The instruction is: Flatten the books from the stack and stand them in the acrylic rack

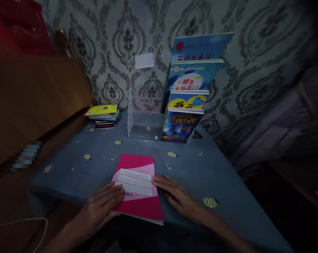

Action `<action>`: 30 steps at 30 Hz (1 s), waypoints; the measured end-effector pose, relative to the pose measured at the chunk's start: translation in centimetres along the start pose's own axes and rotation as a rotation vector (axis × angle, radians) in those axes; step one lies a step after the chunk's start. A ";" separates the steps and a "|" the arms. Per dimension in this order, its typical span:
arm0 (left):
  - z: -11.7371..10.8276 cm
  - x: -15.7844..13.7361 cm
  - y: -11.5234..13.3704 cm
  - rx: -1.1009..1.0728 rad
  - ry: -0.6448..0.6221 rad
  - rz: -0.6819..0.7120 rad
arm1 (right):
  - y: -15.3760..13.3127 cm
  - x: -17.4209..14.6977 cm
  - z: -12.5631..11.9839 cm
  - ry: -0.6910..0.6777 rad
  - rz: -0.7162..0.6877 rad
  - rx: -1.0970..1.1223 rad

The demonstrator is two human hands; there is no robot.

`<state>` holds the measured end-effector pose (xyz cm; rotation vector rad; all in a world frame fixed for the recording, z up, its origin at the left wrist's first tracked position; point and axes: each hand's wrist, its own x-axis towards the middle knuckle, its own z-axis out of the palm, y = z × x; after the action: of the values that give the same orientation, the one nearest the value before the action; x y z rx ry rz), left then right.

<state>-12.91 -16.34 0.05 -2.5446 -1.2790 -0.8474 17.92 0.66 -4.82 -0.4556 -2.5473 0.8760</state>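
Observation:
A pink book (138,207) lies flat near the front edge of the table, its pale panel of small print facing up. My left hand (103,202) rests on the book's left side, fingers stretched out over the cover. On the other side, my right hand (177,195) has its fingers extended, the tips touching the book's right edge and the palm over the cloth. Neither hand is wrapped round anything. The book's lower corner shows page edges beneath the cover.
Behind the book stands a clear acrylic rack (143,131), with several upright books (182,123) in its right part. A small stack of books (103,114) lies at the back left. Blue patterned cloth (138,146) covers the table. A wooden cabinet (32,102) borders the left.

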 end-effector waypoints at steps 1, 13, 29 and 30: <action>-0.4 0.5 0.0 -0.036 0.030 -0.007 | -0.1 -0.2 0.1 0.015 0.026 0.017; -4.6 12.2 0.1 -0.289 0.538 -0.496 | -6.4 4.0 -2.5 0.486 0.160 0.246; 6.3 12.3 -12.2 -0.427 0.206 -0.846 | -0.8 5.6 -1.4 0.439 0.468 -0.098; 6.9 11.3 -12.2 -0.317 0.140 -0.778 | -0.4 5.4 -1.1 0.401 0.469 -0.176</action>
<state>-14.22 1.61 -0.52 -2.0932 -2.2783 -1.4241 13.75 3.18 -2.28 -1.1891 -2.1805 0.6240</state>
